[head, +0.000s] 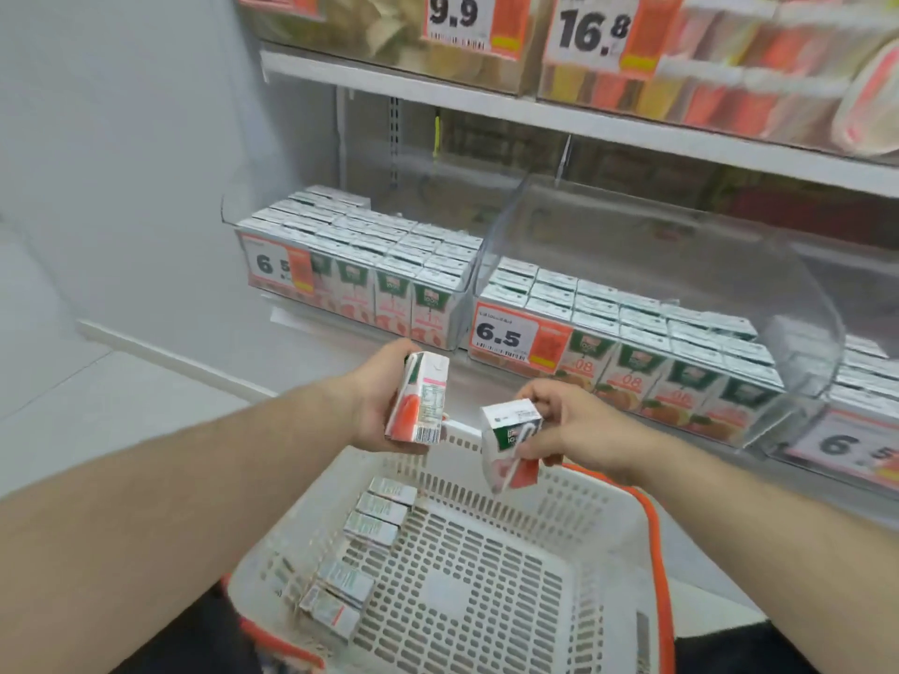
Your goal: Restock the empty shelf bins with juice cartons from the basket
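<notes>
— Left hand (377,396) grips one juice carton (419,398) upright, fingers curled round its far side, long axis near vertical. What about the other one?

— Right hand (579,430) pinches a second carton (508,442) by its top end, thumb and fingers closed on it; that carton tilts, its bottom swinging down toward the basket (574,518). Both hands hover above the basket's far rim, forearms reaching forward, the two cartons near each other but apart.

— And where do the cartons go?

— Ahead of and above both hands. The left bin (340,284) lies just beyond the left hand and looks full to its front. The middle bin (632,352) sits beyond the right hand, the nearer hand to it; its rows seem lower, with room on top toward the right.

— So the right hand likely places first?

— Probably, after righting its carton. More cartons (379,515) lie below the left hand, along the basket's left wall.
</notes>
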